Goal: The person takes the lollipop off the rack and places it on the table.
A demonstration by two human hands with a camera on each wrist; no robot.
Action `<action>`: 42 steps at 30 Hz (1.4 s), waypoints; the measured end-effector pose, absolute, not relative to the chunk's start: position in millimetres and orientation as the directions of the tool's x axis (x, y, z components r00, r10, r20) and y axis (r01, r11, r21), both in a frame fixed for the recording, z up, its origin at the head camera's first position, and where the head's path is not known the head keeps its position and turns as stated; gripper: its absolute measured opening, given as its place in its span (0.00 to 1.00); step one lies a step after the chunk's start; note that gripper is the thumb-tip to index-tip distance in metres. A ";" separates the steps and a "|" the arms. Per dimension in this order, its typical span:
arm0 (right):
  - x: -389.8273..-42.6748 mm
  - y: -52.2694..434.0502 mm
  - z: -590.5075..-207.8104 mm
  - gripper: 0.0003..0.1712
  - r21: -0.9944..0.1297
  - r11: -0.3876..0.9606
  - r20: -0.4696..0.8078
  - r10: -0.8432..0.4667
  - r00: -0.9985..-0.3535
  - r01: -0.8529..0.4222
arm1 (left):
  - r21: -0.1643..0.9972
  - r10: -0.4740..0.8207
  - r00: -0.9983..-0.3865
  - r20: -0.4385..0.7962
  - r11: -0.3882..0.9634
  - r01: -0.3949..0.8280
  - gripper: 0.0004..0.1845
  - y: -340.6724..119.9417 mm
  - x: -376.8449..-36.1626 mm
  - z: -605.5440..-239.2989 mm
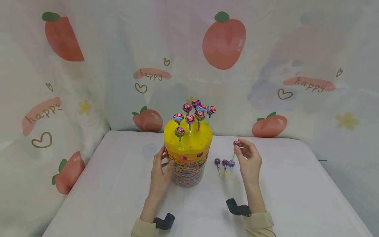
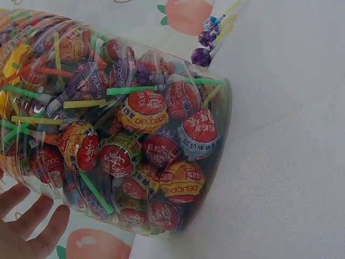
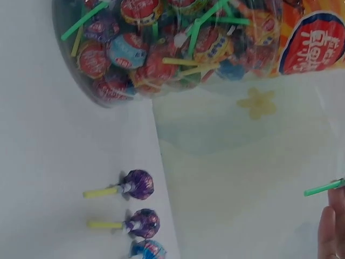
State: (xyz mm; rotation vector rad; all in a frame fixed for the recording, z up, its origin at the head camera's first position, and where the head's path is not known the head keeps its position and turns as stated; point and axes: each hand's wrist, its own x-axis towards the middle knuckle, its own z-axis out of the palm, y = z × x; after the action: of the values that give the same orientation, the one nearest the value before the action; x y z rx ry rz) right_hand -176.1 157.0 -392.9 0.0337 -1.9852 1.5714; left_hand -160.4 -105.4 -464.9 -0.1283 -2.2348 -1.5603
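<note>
A tall clear candy jar point(image 1: 189, 174) with a yellow lid point(image 1: 189, 140) stands on the table, packed with wrapped lollipops. My left hand point(image 1: 161, 177) rests against its left side, fingers point(image 2: 56, 224) spread and fairly straight along the plastic. Several lollipops point(image 1: 190, 119) stand upright in the lid, sticks down. To the right of the jar, my right hand point(image 1: 250, 161) pinches a lollipop point(image 1: 237, 143) by its wrapped head, raised above the table. Its green stick point(image 3: 323, 188) points downward in the head view. Only part of the right hand's fingers appears in the right wrist view.
Between the jar and my right hand lie two purple lollipops point(image 1: 217, 162) point(image 1: 225, 163) and a blue one point(image 1: 232, 163), yellow sticks toward me. Small holes dot the lid. A white cloth covers the table point(image 1: 118, 197); a fruit-printed curtain point(image 1: 183, 39) hangs behind.
</note>
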 end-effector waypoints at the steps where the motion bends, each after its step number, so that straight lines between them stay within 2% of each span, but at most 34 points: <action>1: -175.0 157.6 -391.9 0.17 -0.881 0.309 0.453 0.337 -0.825 -0.357 | 0.879 -0.157 -0.911 0.382 0.367 0.305 0.33 -105.5 -160.4 -464.8; 14: -181.8 179.1 -409.9 0.16 -0.913 0.359 0.327 0.361 -0.873 -0.193 | 0.882 -0.157 -0.914 0.374 0.366 0.298 0.33 -105.8 -160.1 -465.5; 21: -203.9 204.0 -454.0 0.16 -0.890 0.456 0.209 0.372 -0.904 -0.018 | 0.880 -0.154 -0.913 0.377 0.368 0.302 0.34 -106.2 -160.0 -466.5; 25: -207.1 209.8 -461.5 0.17 -0.864 0.499 0.139 0.357 -0.924 0.063 | 0.877 -0.153 -0.910 0.385 0.367 0.309 0.34 -106.2 -161.1 -467.3; 37: -214.2 223.5 -486.8 0.20 -0.833 0.524 -0.013 0.300 -0.954 0.176 | 0.873 -0.152 -0.908 0.391 0.372 0.314 0.33 -106.8 -162.1 -466.4; 42: -215.9 226.1 -493.3 0.20 -0.823 0.532 -0.029 0.311 -0.950 0.199 | 0.876 -0.153 -0.909 0.388 0.368 0.313 0.33 -106.4 -162.0 -467.4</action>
State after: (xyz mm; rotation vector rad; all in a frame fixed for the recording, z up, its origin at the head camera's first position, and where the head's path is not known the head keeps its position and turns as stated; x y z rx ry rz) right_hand -215.9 226.1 -493.3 -0.4423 -2.6419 1.3949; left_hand -162.0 -106.4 -467.4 -0.1392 -2.2284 -1.5593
